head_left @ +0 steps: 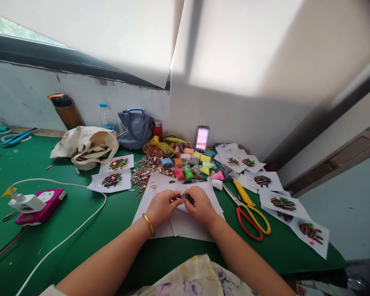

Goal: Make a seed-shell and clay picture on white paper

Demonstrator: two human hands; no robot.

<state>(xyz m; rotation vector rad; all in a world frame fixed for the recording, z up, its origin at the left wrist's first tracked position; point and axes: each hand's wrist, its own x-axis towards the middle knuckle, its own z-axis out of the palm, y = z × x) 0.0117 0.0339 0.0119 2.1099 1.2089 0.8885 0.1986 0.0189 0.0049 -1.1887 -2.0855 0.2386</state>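
- While both your hands meet above the overlapping sheets of plain white paper [180, 225], your right hand [202, 205] has its grip curled tightly round a small, glossy black lump [189, 199], partly hidden by your fingers.
- Your left hand [163, 206], below a smooth gold bangle [148, 225], has thumb and forefinger drawn close together beside that lump; whether this grip has hold of anything, I cannot tell.
- On the paper's far part, beyond your hands, you have a slim black pen [195, 181].
- Just beyond the paper lie soft, brightly coloured packets [189, 174], with a loose heap of striped sunflower seeds [151, 166] at its far left.
- Right of the paper, on your green counter [111, 234], rest metal scissors with red and yellow handles [241, 204].
- Seed-covered white cards [111, 181] lie to either side of the paper.
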